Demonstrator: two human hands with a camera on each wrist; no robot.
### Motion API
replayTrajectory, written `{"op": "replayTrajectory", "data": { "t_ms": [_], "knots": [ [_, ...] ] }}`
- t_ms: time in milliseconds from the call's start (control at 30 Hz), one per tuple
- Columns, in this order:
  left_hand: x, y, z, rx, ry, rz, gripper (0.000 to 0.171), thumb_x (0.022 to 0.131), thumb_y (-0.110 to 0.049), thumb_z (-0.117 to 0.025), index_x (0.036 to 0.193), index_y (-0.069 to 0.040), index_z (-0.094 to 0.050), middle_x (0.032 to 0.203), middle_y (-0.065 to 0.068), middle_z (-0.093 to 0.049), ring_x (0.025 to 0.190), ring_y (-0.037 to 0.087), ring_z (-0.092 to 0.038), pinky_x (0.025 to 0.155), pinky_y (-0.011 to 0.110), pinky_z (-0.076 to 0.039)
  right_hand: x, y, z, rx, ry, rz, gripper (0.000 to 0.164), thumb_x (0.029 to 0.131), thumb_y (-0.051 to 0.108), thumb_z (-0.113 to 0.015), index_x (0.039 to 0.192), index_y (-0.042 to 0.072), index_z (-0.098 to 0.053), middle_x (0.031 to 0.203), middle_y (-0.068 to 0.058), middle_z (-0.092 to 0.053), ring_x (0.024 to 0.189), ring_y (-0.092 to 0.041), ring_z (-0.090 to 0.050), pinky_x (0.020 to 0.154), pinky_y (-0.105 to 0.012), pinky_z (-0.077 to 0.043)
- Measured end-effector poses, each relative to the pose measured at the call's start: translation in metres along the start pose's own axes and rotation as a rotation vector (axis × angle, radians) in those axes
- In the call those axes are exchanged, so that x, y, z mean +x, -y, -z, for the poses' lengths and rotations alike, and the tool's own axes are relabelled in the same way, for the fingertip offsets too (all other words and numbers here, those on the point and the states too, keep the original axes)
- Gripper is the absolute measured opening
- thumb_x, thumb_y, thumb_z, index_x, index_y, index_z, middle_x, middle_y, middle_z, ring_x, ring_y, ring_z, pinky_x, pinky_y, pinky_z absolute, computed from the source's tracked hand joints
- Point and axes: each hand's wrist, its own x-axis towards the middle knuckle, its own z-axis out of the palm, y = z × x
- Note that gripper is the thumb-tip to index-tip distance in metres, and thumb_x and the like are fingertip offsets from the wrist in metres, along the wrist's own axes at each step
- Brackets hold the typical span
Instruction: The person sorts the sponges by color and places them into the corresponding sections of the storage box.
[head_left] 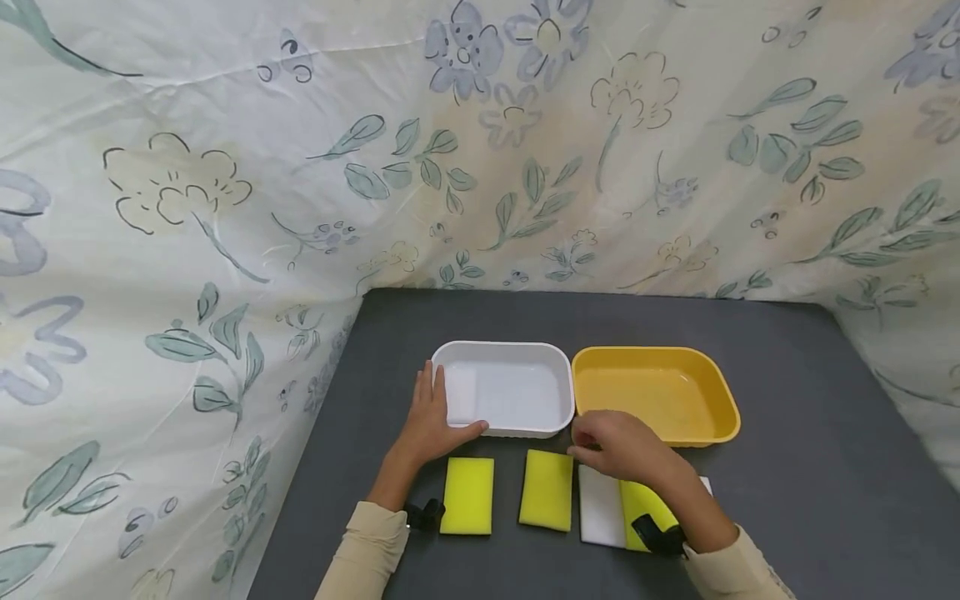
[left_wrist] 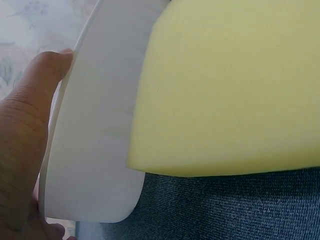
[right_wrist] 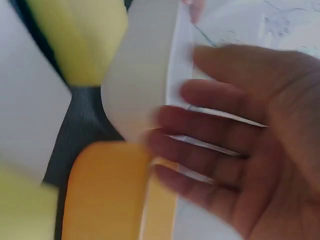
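My left hand (head_left: 433, 427) rests on the left end of a white tray (head_left: 525, 427), fingers straight along its side and thumb at the front rim. A white rectangular pad (head_left: 461, 395) lies inside that tray at the left. In the left wrist view, the thumb (left_wrist: 37, 85) touches the rim, and a yellow sponge-like block (left_wrist: 230, 90) fills the right side. Near the gap between the trays hovers my right hand (head_left: 617, 443), its fingers loosely bent. The right wrist view, blurred, shows nothing held in its fingers (right_wrist: 200, 120).
A yellow tray (head_left: 652, 392) stands right of the white one. In front lie two yellow blocks, one on the left (head_left: 468, 496) and one in the middle (head_left: 546, 490). A white block (head_left: 600, 507) and another yellow block (head_left: 636, 510) lie under my right forearm. Floral cloth (head_left: 480, 167) hangs behind.
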Motion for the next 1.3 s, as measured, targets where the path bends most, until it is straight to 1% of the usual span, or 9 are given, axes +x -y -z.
{"op": "replayTrajectory", "data": {
  "t_ms": [67, 167, 333, 433, 533, 767, 933, 1067, 1300],
  "knots": [
    [0.0, 0.0, 0.001, -0.005, 0.007, 0.008, 0.121, 0.062, -0.076, -0.056, 0.146, -0.009, -0.001, 0.15, 0.008, 0.008, 0.135, 0.026, 0.006, 0.096, 0.056, -0.026, -0.016, 0.0, 0.002, -0.006, 0.093, -0.033, 0.016, 0.075, 0.033, -0.073, 0.078, 0.023, -0.06, 0.068, 0.015, -0.05, 0.059, -0.004, -0.044, 0.054, -0.024, -0.04],
    [0.0, 0.0, 0.001, 0.005, 0.014, 0.018, 0.12, 0.062, -0.075, -0.056, 0.146, -0.009, 0.0, 0.15, 0.008, 0.009, 0.135, 0.025, 0.006, 0.096, 0.055, -0.026, -0.033, 0.002, -0.002, -0.032, 0.178, -0.076, 0.029, 0.069, 0.037, -0.077, 0.089, 0.02, -0.064, 0.084, 0.011, -0.054, 0.069, -0.006, -0.047, 0.061, -0.028, -0.043],
    [0.0, 0.001, 0.001, 0.017, 0.016, 0.018, 0.121, 0.062, -0.076, -0.055, 0.146, -0.009, 0.0, 0.15, 0.008, 0.008, 0.135, 0.025, 0.005, 0.097, 0.054, -0.026, -0.048, 0.003, -0.018, -0.062, 0.179, -0.068, 0.055, 0.059, 0.045, -0.08, 0.102, 0.017, -0.062, 0.113, -0.004, -0.053, 0.097, -0.019, -0.051, 0.081, -0.04, -0.044],
    [0.001, -0.001, 0.002, 0.013, 0.014, 0.014, 0.12, 0.062, -0.075, -0.056, 0.146, -0.009, 0.0, 0.15, 0.008, 0.008, 0.135, 0.025, 0.005, 0.097, 0.054, -0.025, -0.051, 0.0, -0.027, -0.046, 0.185, -0.074, 0.063, 0.054, 0.045, -0.083, 0.105, 0.016, -0.059, 0.125, -0.013, -0.048, 0.115, -0.032, -0.043, 0.093, -0.049, -0.034],
    [0.001, -0.002, 0.002, 0.008, 0.016, 0.009, 0.119, 0.063, -0.073, -0.058, 0.145, -0.008, 0.0, 0.15, 0.009, 0.007, 0.135, 0.027, 0.004, 0.097, 0.054, -0.025, -0.053, 0.0, -0.034, -0.025, 0.211, -0.105, 0.07, 0.05, 0.042, -0.086, 0.107, 0.015, -0.056, 0.127, -0.016, -0.046, 0.12, -0.038, -0.037, 0.096, -0.055, -0.026],
    [0.001, -0.002, 0.002, 0.015, 0.015, 0.022, 0.12, 0.063, -0.073, -0.059, 0.146, -0.01, 0.0, 0.15, 0.007, 0.008, 0.135, 0.025, 0.005, 0.097, 0.054, -0.025, -0.059, 0.001, -0.047, -0.078, 0.163, -0.053, 0.082, 0.044, 0.04, -0.088, 0.11, 0.011, -0.048, 0.122, -0.017, -0.048, 0.117, -0.04, -0.039, 0.095, -0.057, -0.024],
    [0.001, -0.002, 0.002, 0.017, 0.013, 0.018, 0.12, 0.063, -0.074, -0.057, 0.146, -0.01, 0.0, 0.15, 0.006, 0.01, 0.135, 0.025, 0.005, 0.097, 0.054, -0.026, -0.059, -0.001, -0.049, -0.105, 0.131, -0.018, 0.08, 0.046, 0.038, -0.087, 0.111, 0.01, -0.048, 0.117, -0.011, -0.049, 0.112, -0.032, -0.043, 0.097, -0.055, -0.024],
    [0.001, -0.002, 0.002, 0.011, 0.023, 0.025, 0.12, 0.062, -0.075, -0.057, 0.146, -0.01, 0.001, 0.15, 0.006, 0.01, 0.135, 0.025, 0.007, 0.097, 0.054, -0.025, -0.059, 0.001, -0.04, -0.079, 0.132, -0.03, 0.077, 0.049, 0.037, -0.085, 0.112, 0.012, -0.049, 0.113, -0.005, -0.048, 0.104, -0.023, -0.045, 0.094, -0.048, -0.032],
    [0.001, -0.001, 0.002, 0.013, 0.029, 0.037, 0.12, 0.062, -0.075, -0.056, 0.146, -0.011, 0.001, 0.15, 0.006, 0.01, 0.135, 0.024, 0.007, 0.097, 0.054, -0.025, -0.058, 0.008, -0.009, -0.009, 0.135, -0.058, 0.071, 0.057, 0.042, -0.081, 0.116, 0.018, -0.048, 0.109, 0.006, -0.044, 0.091, -0.01, -0.042, 0.075, -0.031, -0.044]
  ]
}}
